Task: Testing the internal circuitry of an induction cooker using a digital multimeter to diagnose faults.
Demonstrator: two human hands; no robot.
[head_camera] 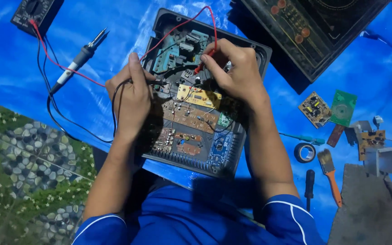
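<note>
I see no packages, labels, signs or lit screens, only a dark meter (pixel 36 12) at the far left corner.

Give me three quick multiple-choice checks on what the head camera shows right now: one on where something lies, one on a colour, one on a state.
1. Where does the soldering iron lie?
A. inside the opened device
B. on the blue sheet beside the left hand
C. on the grey cloth

2. What colour is the probe in the right hand?
A. red
B. yellow
C. white

3. What is the state of the device casing?
A. closed with its cover on
B. open, boards exposed
C. wrapped in tape

Answers:
1 B: it rests on the blue sheet, outside the casing, near the left hand.
2 A: the red probe runs into a red lead.
3 B: the circuit boards lie bare inside the open casing.
</note>
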